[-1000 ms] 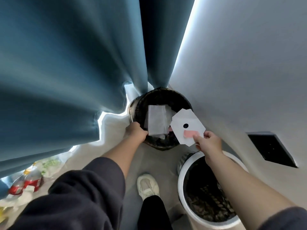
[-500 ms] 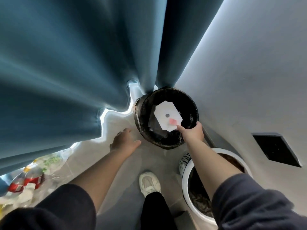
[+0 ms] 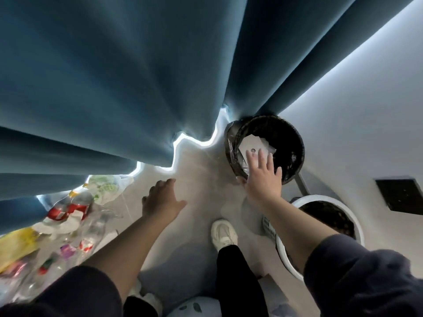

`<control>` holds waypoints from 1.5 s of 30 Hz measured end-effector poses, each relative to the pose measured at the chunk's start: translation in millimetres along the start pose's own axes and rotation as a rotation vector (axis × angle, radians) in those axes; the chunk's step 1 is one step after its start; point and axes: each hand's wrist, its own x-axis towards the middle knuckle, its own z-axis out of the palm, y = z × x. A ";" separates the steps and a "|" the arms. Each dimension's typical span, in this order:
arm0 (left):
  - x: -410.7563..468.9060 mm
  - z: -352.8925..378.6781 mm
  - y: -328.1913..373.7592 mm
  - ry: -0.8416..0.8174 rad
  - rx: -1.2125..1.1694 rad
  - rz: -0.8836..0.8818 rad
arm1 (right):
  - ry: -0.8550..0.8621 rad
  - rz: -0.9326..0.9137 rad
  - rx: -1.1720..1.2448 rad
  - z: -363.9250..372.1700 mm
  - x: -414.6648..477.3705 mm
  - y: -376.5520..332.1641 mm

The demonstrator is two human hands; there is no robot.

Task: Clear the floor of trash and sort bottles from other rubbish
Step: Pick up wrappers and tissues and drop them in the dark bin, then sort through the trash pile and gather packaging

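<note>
Our right hand hung over the near rim of the black bin, palm down, fingers straight and fanned, holding nothing. Just beyond its fingertips, inside the bin, lay the white card with a punched hole, resting on other pale paper scraps. We judged that piece of rubbish to be where it belonged. The hand was spread because it had nothing to hold.

Our left hand hovered over bare floor, below and to the left of the right hand. It was empty too, its fingers loose and slightly parted, and it touched neither the bin nor the litter. We took it to be reaching towards the next pick.

That work lay further to the left of the left hand, at the foot of the blue curtain. There we saw a clear bottle with a red label, a green-printed plastic bag beyond it, a yellow wrapper, and more clear bottles and small bright scraps nearer us. None of it had been sorted.

The white-rimmed basket stood below the right wrist, close to the bin against the wall. Its contents were dark and we could not make them out. With paper in the black bin, we guessed the basket was meant for bottles, though nothing confirmed that. Our pale shoe stood between the two forearms.
</note>
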 end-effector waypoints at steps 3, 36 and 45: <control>-12.1 3.6 -46.1 0.015 -0.040 -0.041 | -0.020 -0.091 -0.076 13.8 -14.0 -48.0; 55.2 308.9 -460.9 0.175 -1.008 -0.935 | -0.257 -0.935 -0.686 461.7 -50.0 -410.7; 66.0 314.6 -478.5 0.149 -0.843 -0.807 | -0.289 -0.926 -0.492 473.7 -34.4 -403.0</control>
